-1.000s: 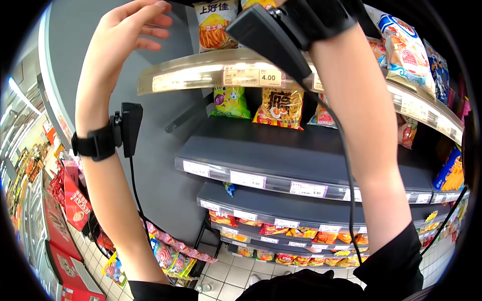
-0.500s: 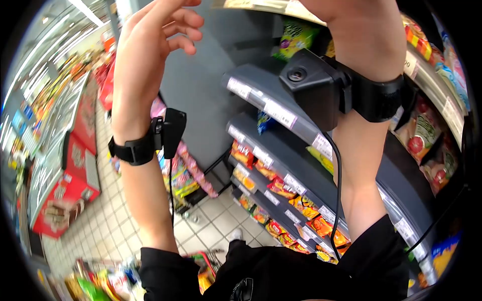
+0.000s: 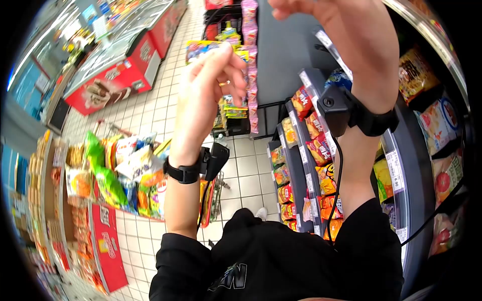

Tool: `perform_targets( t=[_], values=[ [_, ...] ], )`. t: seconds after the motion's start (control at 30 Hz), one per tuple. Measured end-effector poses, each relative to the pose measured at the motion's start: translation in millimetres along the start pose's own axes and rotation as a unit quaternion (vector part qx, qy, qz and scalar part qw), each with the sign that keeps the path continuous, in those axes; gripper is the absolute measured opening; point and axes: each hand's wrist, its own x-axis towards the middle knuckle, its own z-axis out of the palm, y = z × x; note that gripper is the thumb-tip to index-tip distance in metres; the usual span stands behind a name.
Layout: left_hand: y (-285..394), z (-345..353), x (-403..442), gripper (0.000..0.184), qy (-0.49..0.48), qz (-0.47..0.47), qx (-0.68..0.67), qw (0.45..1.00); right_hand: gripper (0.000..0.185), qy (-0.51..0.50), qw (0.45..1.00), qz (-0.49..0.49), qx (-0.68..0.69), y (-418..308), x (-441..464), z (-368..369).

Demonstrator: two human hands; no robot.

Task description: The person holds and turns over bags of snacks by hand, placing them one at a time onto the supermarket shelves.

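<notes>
My left hand [image 3: 205, 95] is raised in mid-air, its fingers loosely bent and apart with nothing in them. Behind it hang small snack packets [image 3: 231, 108] on a rack. My right hand [image 3: 339, 22] is raised in front of the shelving, partly cut off by the top edge; a few fingertips point left, and nothing shows in them. A black wrist camera [image 3: 215, 161] is strapped to my left wrist, another camera [image 3: 333, 113] to my right. Below the right forearm, orange snack bags [image 3: 326, 179] and red bags [image 3: 319, 150] sit on the shelves.
A shopping cart [image 3: 217, 193] stands at my left near a heap of snack bags [image 3: 138, 165]. Red chest freezers [image 3: 118, 83] are farther off, left. Packaged goods fill a red-sided display [image 3: 108, 246] at lower left. Dark shelving [image 3: 401, 190] curves along my right; tiled floor [image 3: 241, 175] lies ahead.
The view has swung left and down, showing more of the heaped snack bags. My left hand sits lower and farther right in view; my right hand stays near the top edge.
</notes>
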Motion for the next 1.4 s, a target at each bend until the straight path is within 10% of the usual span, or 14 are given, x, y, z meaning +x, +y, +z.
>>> perform_targets(
  t=[0.83, 1.4],
  values=[
    [84, -189, -536, 0.023, 0.438, -0.079, 0.064, 0.893, 0.022, -0.257, 0.931, 0.258, -0.042, 131, -218, 349],
    [99, -313, -604, 0.020, 0.576, -0.091, 0.092, 0.807, 0.023, -0.327, 0.916, 0.221, 0.070, 176, -162, 565]
  ],
)
